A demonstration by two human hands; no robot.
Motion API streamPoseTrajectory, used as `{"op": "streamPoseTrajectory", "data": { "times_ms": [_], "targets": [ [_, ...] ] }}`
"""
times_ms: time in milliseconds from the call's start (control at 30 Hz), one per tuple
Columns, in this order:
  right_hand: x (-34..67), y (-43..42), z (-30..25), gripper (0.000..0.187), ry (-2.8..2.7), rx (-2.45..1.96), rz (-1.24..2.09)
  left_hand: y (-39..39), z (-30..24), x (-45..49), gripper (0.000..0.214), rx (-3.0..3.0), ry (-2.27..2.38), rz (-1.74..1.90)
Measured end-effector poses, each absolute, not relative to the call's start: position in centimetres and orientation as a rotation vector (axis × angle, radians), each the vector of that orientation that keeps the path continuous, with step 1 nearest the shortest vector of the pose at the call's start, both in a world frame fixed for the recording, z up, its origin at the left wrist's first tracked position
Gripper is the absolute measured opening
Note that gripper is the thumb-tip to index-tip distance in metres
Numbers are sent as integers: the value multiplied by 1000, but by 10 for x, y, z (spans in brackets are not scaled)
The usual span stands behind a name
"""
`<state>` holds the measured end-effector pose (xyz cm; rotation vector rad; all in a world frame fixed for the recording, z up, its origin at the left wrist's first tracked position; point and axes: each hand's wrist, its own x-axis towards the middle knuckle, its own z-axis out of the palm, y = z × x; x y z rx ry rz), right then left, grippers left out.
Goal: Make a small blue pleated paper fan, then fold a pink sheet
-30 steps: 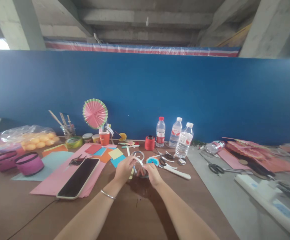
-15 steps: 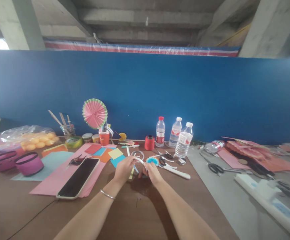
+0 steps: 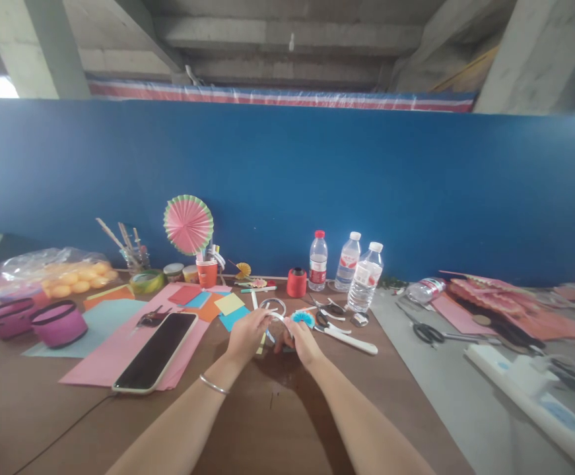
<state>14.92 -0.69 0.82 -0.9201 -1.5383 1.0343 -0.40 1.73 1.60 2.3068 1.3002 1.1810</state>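
My left hand [image 3: 247, 331] and my right hand [image 3: 305, 342] meet above the brown table, fingers closed on the two ends of a narrow white strip [image 3: 278, 316]. Between them the strip bows upward. Just behind it lies a grey ring [image 3: 278, 303], perhaps a tape roll, partly covered. A blue pleated paper rosette [image 3: 302, 320] is right beside my right fingers. Small yellow and blue paper pieces [image 3: 261, 344] show under my left fingers. Black-handled scissors [image 3: 323, 319] and a white-handled tool [image 3: 351, 340] lie to the right. Some fingertips are hidden behind my hands.
Left of my hands are a phone [image 3: 156, 353] on pink paper [image 3: 89, 371], coloured squares [image 3: 228, 304] and purple cups [image 3: 59, 323]. A red thread spool [image 3: 296, 283] and water bottles [image 3: 365, 280] stand behind. On the grey table are scissors [image 3: 423, 330] and a power strip [image 3: 525, 389].
The white strip's arch sits slightly lower and flatter between my hands. My fingers have shifted a little; the other things are where they were.
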Motion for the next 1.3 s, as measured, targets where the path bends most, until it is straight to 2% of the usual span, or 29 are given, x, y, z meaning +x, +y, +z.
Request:
{"op": "streamPoseTrajectory", "data": {
  "times_ms": [200, 400, 467, 600, 700, 1067, 1233, 1300],
  "targets": [
    [145, -6, 2, 67, -1446, -832, 1176, 12, 26, -1, 24, 2136, 1090, 1136],
    [146, -2, 0, 75, -1334, -883, 1033, 11, 30, 3, 31, 1962, 881, 1052],
    [151, -1, 3, 67, -1296, -920, 933, 12, 31, 2, 28, 1935, 880, 1067],
    [159, -4, 10, 31, -1321, -962, 712, 11, 32, 1, 23, 1964, 926, 1080],
    [161, -8, 14, 19, -1385, -983, 576, 7, 34, 2, 23, 2038, 997, 1046],
    [156, -3, 7, 14, -1544, -1048, 491, 6, 35, 5, 28, 2209, 1205, 838],
    [155, -2, 5, 28, -1587, -1049, 467, 6, 35, 6, 32, 2259, 1306, 816],
    [155, -3, 5, 21, -1622, -1053, 448, 5, 35, 7, 30, 2264, 1330, 806]
  ]
}}
